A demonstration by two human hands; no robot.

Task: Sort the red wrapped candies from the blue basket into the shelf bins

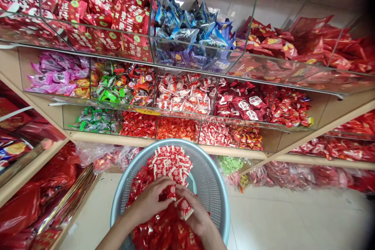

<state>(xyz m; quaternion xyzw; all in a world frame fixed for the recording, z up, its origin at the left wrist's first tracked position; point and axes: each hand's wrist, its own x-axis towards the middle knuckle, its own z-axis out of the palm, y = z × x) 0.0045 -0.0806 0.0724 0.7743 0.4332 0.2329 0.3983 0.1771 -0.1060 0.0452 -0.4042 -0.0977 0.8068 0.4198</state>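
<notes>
A round blue-grey basket holds a pile of white-and-red wrapped candies toward its far side and shiny red packets nearer me. Both my hands are over the middle of the basket, close together. My left hand has its thumb and fingers curved round a small red-and-white candy packet. Another red-and-white packet lies in my right hand, against the curled fingers. The fingertips of both hands nearly meet around the first packet.
Tiered shelves with clear dividers stand ahead, filled with wrapped candies. Blue packets sit at the upper middle. Bagged sweets lie under the lowest shelf on the right. Red packages fill the lower left, beside the tiled floor.
</notes>
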